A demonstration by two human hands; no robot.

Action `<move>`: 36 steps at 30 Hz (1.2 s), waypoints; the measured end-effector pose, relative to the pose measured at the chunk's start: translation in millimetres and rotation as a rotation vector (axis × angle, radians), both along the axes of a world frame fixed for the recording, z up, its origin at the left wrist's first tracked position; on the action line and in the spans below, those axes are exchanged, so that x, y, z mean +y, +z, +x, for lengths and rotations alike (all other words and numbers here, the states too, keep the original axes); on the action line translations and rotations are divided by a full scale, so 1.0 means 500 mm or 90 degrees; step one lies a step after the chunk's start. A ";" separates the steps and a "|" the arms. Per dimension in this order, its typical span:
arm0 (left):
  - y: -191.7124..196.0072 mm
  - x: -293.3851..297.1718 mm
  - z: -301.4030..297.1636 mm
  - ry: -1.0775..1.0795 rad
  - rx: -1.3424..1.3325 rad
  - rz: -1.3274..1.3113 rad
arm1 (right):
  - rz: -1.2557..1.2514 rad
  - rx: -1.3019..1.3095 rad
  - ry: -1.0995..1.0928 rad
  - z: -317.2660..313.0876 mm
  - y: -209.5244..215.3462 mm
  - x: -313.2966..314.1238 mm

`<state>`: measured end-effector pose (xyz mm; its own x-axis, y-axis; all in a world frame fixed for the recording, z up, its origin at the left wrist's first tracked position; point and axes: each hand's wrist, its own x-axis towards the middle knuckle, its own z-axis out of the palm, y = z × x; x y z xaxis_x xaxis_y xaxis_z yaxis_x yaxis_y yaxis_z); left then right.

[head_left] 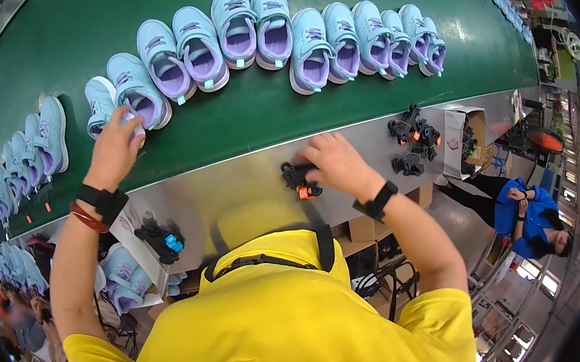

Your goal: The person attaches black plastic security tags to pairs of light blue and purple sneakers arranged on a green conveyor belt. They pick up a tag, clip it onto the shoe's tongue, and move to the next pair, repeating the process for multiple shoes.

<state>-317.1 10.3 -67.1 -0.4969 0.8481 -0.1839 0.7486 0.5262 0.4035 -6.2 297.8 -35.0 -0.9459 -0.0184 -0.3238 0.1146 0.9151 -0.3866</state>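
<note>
Head view, items as seen:

1. Left hand point(115, 150): raised to the near edge of the green conveyor belt point(256, 100), fingers closed round the heel of a pale blue and lilac shoe point(108, 111) standing at the left end of the row. A black wristband and a red band are worn on this wrist.

2. Right hand point(338, 163): laid on the metal ledge point(232, 196) that runs along the near side of the belt, fingers curled down over a small black clip with an orange tab point(300, 181). Whether the clip is actually pinched or only covered cannot be told (the fingertips are hidden by the back of the hand). A black watch is worn on this wrist.

3. Row of matching shoes point(277, 38): set out in pairs across the belt, openings facing up, curving from far right to near left, with more crowded at the far left.

4. Heap of black clips point(413, 139): further right on the ledge, just beside an open cardboard box point(465, 139).

5. Another black clip, with a blue tab point(162, 242): on a lower shelf, near left.

6. A second person in blue point(523, 216): at the right, well apart.

Handling note, as a judgement: the shoe is best kept steady by its heel while the clip is lifted squarely off the ledge, so that the neighbouring pair is not nudged out of line
</note>
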 end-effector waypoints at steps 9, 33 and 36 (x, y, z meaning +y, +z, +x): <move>0.042 -0.122 -0.025 -0.010 -0.051 0.044 | -0.017 -0.002 -0.186 0.104 -0.039 -0.035; -0.020 -0.165 -0.075 -0.250 0.077 0.052 | -0.852 -0.285 -0.541 -0.335 -0.080 -0.493; -0.026 -0.169 -0.074 -0.271 0.100 0.067 | -0.898 -0.274 -0.541 -0.335 -0.089 -0.504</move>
<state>-354.0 -74.4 -80.3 -0.1157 0.9926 -0.0357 0.9452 0.1211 0.3031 -174.0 45.9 -79.6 -0.6947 -0.0674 -0.7161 0.6601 -0.4552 -0.5975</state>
